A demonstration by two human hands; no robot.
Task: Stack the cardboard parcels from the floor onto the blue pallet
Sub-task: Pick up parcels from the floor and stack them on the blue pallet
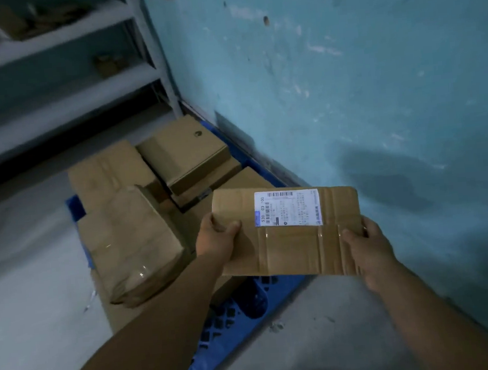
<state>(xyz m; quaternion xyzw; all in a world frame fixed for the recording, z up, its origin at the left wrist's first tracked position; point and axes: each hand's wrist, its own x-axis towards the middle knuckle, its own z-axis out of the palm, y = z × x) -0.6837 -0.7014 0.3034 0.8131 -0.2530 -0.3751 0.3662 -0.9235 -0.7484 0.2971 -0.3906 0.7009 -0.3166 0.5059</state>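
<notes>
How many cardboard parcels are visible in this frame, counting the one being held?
About 6, some possibly hidden: held parcel between left hand and right hand; on the blue pallet, near-left parcel, back-left, back top, one beneath, one behind.

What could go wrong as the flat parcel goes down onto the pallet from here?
1. The left hand and right hand grip the flat parcel only at its short ends, so it may sag or slip.
2. The stacked boxes already lie at odd angles; landing on them, it could tilt and slide off.
3. The bare corner of the blue pallet sits next to the wall, so the right hand may scrape it.
</notes>
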